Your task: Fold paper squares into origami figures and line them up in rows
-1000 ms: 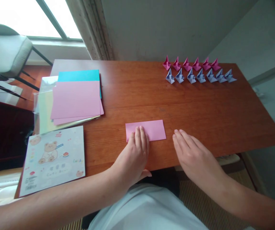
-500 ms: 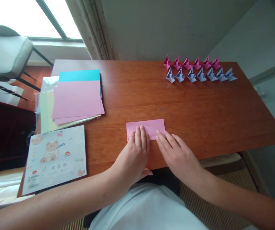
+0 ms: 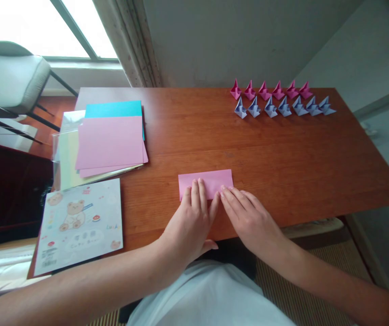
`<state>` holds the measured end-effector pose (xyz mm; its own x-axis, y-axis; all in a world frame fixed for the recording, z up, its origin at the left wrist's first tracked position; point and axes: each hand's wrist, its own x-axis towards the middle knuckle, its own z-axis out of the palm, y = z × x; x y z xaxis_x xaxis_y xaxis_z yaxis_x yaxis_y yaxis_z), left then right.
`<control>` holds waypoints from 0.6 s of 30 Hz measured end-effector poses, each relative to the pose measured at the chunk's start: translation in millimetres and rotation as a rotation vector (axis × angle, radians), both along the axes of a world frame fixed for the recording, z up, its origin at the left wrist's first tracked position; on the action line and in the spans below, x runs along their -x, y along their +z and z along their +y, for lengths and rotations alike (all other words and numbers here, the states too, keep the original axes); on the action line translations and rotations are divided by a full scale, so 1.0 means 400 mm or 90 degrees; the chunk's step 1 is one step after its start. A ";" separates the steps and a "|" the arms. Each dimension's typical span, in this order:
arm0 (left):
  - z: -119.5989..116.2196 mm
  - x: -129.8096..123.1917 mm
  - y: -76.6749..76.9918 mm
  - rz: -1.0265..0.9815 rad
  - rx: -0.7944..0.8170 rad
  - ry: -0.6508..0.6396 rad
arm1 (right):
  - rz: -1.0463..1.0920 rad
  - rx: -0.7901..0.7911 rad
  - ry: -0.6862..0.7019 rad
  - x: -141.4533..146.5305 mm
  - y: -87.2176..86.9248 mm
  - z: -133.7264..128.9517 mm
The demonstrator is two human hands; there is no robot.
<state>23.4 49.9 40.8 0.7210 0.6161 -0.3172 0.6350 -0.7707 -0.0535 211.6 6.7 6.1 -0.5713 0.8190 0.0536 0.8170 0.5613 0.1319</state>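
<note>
A pink sheet of paper, folded into a narrow rectangle, lies flat on the wooden table near its front edge. My left hand rests on the paper's left and middle part, fingers stretched out and the index finger spread to the right. On the paper's lower right corner lie the fingertips of my right hand, its fingers extended side by side. The two hands nearly meet at the near edge of the paper, which they partly hide. Neither hand grips anything.
Pink sheets lie over a blue sheet and a clear packet of yellowish paper at the left. Nearer is a pad with a bear picture. Rows of pink and pale blue folded paper figures stand at the back right.
My left index finger has spread to the right, towards my right hand. My right hand's fingers have drawn closer together. The paper stays in place.
</note>
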 end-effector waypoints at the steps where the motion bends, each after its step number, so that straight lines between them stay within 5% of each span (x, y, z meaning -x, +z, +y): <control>1: 0.000 0.002 0.001 0.000 0.001 -0.001 | 0.002 -0.002 -0.002 0.002 0.000 0.000; 12: -0.054 0.078 -0.006 0.049 -0.060 -0.001 | 0.006 0.005 -0.010 0.005 0.005 0.003; 18: -0.085 0.123 -0.019 0.037 -0.077 0.067 | 0.032 0.013 -0.007 -0.002 0.003 0.008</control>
<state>-26.0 16.0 33.2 0.6333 0.7231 -0.2757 0.7044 -0.6862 -0.1817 212.5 9.9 7.2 -0.5591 0.8266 0.0652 0.8286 0.5543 0.0786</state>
